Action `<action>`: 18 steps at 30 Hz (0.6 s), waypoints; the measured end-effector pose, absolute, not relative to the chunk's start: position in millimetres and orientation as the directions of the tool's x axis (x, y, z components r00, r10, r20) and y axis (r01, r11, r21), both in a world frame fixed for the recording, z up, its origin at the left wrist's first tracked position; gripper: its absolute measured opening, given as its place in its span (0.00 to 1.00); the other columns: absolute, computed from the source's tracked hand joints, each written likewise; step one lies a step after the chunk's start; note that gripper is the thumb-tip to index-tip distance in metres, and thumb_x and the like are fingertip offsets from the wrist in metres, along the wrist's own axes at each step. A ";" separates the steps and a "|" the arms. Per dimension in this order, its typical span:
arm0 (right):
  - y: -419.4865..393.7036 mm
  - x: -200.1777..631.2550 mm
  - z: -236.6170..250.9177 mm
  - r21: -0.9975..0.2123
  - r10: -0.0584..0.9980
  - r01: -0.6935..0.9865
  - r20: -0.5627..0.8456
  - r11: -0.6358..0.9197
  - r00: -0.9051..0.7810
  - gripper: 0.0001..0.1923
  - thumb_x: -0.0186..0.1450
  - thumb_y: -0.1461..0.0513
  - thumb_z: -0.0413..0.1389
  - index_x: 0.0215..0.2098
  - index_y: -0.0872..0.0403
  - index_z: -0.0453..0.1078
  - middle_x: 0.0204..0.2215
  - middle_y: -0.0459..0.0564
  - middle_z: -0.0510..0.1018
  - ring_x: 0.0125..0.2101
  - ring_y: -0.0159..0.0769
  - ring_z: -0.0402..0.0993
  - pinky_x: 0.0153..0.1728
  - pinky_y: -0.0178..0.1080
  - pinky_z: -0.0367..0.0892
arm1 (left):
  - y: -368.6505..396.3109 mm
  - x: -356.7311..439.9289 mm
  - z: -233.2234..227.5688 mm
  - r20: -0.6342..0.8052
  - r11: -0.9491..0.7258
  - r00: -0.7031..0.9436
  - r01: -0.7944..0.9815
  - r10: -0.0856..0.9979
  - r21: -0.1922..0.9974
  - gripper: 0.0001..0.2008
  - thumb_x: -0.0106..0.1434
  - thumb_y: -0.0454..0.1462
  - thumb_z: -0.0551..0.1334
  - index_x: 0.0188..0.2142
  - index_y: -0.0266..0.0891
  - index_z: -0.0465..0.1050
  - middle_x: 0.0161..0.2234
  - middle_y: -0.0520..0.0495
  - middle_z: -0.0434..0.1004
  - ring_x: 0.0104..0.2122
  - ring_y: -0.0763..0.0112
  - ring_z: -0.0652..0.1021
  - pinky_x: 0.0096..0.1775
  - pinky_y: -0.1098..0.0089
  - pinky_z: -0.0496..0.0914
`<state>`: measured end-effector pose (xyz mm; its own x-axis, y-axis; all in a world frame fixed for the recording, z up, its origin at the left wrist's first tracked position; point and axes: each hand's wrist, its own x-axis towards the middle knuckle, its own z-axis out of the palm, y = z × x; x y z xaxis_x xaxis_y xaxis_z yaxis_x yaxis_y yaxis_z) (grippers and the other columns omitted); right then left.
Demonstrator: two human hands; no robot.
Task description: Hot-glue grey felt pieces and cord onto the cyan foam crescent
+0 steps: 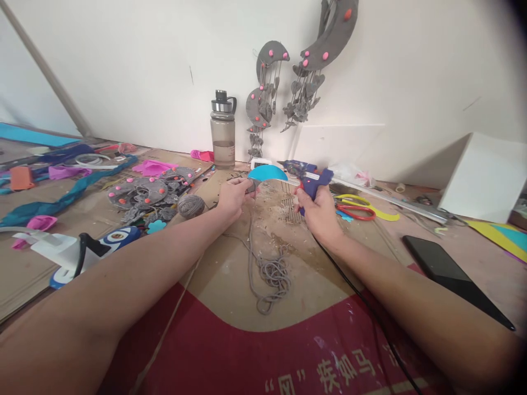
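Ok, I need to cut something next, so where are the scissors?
In the head view the scissors lie on the cardboard just right of the right hand holding the glue gun, beside a yellow crescent.

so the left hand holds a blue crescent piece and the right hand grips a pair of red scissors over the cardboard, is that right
Not quite. In the head view the right hand grips a blue glue gun, not scissors; the red scissors lie on the cardboard just beside that hand. The rest is right: the left hand holds the blue crescent piece.
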<state>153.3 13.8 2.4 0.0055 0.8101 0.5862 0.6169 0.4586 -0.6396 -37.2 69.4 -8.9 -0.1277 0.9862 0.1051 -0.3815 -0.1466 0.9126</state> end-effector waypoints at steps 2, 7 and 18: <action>23.4 156.3 0.3 -0.837 0.868 0.390 0.472 0.384 0.157 0.10 0.65 0.58 0.48 0.44 0.52 0.59 0.39 0.51 0.75 0.24 0.31 0.68 0.26 0.38 0.71 | 71.0 -40.1 -8.6 0.107 -0.161 -0.152 -0.403 0.983 0.901 0.04 0.49 0.33 0.64 0.23 0.35 0.69 0.25 0.48 0.76 0.26 0.73 0.78 0.38 0.67 0.74; 37.1 165.5 2.2 -0.986 0.972 0.137 0.119 0.093 0.200 0.04 0.58 0.64 0.52 0.34 0.54 0.62 0.30 0.49 0.77 0.18 0.26 0.61 0.18 0.31 0.65 | 68.7 -40.8 -6.3 0.131 -0.195 -0.179 -0.406 0.975 0.893 0.05 0.51 0.33 0.64 0.23 0.36 0.68 0.26 0.48 0.77 0.28 0.72 0.78 0.40 0.68 0.74; 43.4 195.8 22.5 -0.661 0.997 0.747 -0.063 -0.071 0.038 0.13 0.58 0.55 0.60 0.22 0.55 0.67 0.17 0.52 0.74 0.18 0.34 0.70 0.20 0.37 0.70 | 61.8 -31.7 -0.9 0.227 -0.265 -0.155 -0.305 0.962 0.915 0.03 0.53 0.34 0.64 0.25 0.36 0.73 0.27 0.48 0.77 0.30 0.72 0.78 0.41 0.67 0.74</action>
<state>195.8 43.4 22.5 0.0382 0.9973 -0.0633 0.7473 -0.0705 -0.6607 -31.7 61.8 -0.9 -0.1552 0.9615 0.2266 -0.3054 -0.2648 0.9147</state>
